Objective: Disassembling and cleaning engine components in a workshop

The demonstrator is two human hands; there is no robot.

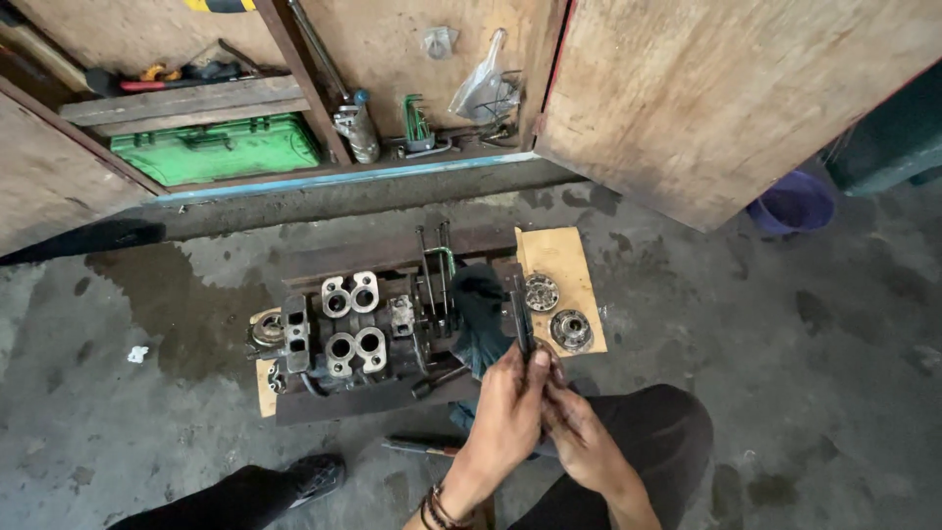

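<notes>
My left hand (505,407) and my right hand (579,432) meet low in the middle of the view, both closed around a set of thin dark metal rods (521,316) that point up and away from me. Just beyond them lies a dark rag (478,309) on a dark metal plate (383,397). On that plate sit several machined metal parts, among them two figure-eight flanges (350,294). To the right, a sheet of brown cardboard (559,257) carries two round metal parts (571,330).
An open wooden cabinet stands ahead with a green toolbox (218,149), hex keys (415,126) and hand tools on its shelves; its door (726,98) swings out on the right. A purple bucket (791,204) sits at far right. The concrete floor is oil-stained. My legs frame the bottom edge.
</notes>
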